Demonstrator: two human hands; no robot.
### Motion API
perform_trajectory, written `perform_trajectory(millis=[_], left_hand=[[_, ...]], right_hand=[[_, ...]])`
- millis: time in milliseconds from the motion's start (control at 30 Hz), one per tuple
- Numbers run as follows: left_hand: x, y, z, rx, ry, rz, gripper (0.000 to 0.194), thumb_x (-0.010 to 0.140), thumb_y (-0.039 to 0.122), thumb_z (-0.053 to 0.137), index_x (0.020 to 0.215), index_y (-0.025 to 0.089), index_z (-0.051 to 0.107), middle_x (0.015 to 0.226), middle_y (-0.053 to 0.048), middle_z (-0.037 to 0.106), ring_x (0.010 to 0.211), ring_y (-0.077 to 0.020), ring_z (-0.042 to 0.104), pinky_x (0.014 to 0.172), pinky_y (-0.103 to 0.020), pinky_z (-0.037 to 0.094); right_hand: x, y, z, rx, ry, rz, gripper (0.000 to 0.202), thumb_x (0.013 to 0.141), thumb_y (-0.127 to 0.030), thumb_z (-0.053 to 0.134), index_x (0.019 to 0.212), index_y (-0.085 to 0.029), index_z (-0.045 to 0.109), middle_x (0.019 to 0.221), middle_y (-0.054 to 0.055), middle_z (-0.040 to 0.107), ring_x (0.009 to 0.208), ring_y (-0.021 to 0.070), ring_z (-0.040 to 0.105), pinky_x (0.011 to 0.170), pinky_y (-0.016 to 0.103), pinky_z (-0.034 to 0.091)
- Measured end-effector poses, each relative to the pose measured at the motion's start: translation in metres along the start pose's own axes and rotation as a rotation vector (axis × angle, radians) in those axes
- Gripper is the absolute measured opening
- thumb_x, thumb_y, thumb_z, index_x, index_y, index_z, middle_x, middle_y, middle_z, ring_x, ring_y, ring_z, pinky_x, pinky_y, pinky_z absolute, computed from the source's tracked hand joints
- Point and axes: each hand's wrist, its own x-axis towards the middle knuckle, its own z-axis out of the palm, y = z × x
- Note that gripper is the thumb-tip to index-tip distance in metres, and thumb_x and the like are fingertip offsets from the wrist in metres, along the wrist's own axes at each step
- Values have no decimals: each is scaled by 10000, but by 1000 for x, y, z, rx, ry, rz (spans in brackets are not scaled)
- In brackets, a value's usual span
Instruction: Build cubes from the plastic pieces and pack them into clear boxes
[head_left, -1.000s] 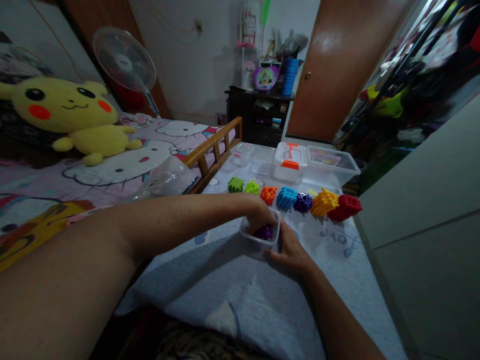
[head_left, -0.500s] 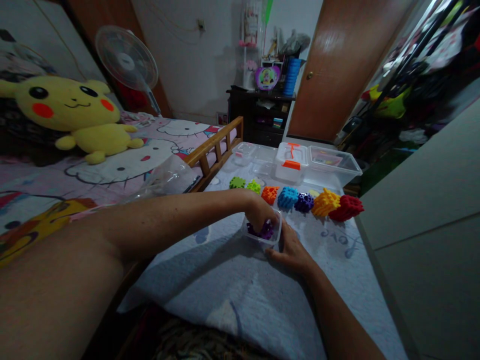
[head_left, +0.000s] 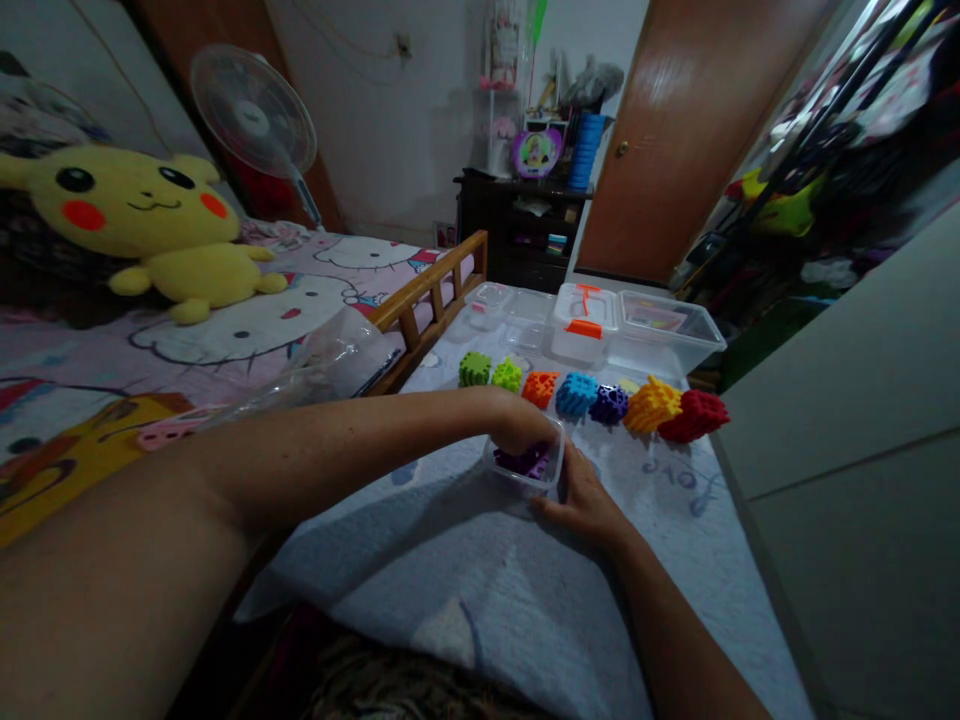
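My left hand (head_left: 517,418) reaches down into a small clear plastic container (head_left: 516,486), its fingers mostly hidden below the rim. Inside, beneath those fingers, lie purple plastic building pieces (head_left: 535,466). Whether the fingers grip a piece cannot be seen. My right hand (head_left: 586,500) is curled against the container's right side, thumb at the near side, and steadies it on the cloth. Just beyond stands a row of interlocked pieces: green (head_left: 475,370), lime (head_left: 507,375), orange (head_left: 540,388), light blue (head_left: 577,394), dark blue (head_left: 609,404), yellow (head_left: 652,405) and red (head_left: 694,415).
Behind the row sit a lidded clear box with orange latches (head_left: 583,325) and an open clear bin (head_left: 667,325). A wooden bed rail (head_left: 431,300) runs along the left. On the bed are a plastic bag (head_left: 337,350) and a yellow plush toy (head_left: 187,235).
My left hand has shifted slightly deeper and to the right inside the container, hiding more of its fingers. My right hand stays in place against the container's side.
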Motion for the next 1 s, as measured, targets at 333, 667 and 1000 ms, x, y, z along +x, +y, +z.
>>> perform_trajectory(millis=[333, 667, 1000], left_hand=[[0, -6, 8, -46, 129, 20, 542, 714, -14, 606, 1191, 227, 693, 967, -59, 756, 724, -195, 634, 632, -257, 445], [-2, -2, 16, -88, 149, 48, 350, 794, 131, 644, 1139, 182, 673, 1088, -80, 714, 872, -206, 640, 695, -259, 453], [2, -10, 27, -79, 224, 84, 398, 782, 26, 590, 1143, 179, 657, 1107, -79, 703, 912, -205, 640, 754, -263, 466]], right_hand=[[0, 2, 1, -17, 0, -1, 1015, 749, -436, 700, 1584, -194, 177, 1556, 177, 389, 1398, 382, 398, 1134, 577, 340], [0, 3, 2, -25, -3, -1, 1006, 747, -455, 701, 1576, -167, 210, 1538, 195, 407, 1371, 386, 428, 1120, 569, 358], [-1, 4, 2, -26, 10, -29, 1011, 771, -493, 693, 1585, -187, 178, 1549, 180, 398, 1379, 380, 421, 1123, 570, 355]])
